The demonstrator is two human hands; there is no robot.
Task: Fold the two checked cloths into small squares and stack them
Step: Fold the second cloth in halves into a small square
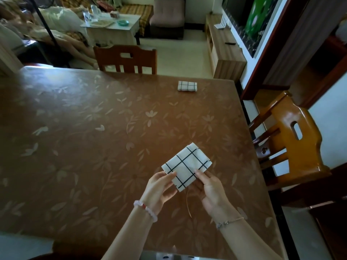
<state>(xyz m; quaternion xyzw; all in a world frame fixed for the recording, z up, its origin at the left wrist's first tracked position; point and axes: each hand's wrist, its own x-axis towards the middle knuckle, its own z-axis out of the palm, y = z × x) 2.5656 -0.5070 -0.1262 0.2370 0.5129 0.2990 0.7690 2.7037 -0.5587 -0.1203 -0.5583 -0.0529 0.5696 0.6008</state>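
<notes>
A white cloth with black checks [185,165], folded into a small rectangle, is held just above the brown table [93,119] near its front right. My left hand [159,188] pinches its near left edge, thumb on top. My right hand [210,190] pinches its near right edge with the fingers underneath. A second checked cloth [187,86], folded small, lies flat near the table's far right edge, well away from both hands.
A wooden chair [125,59] stands at the table's far side and an orange-brown chair [293,139] at its right side. A low cabinet [223,51] and a coffee table [112,25] stand beyond. A thin strip [188,205] lies under my hands.
</notes>
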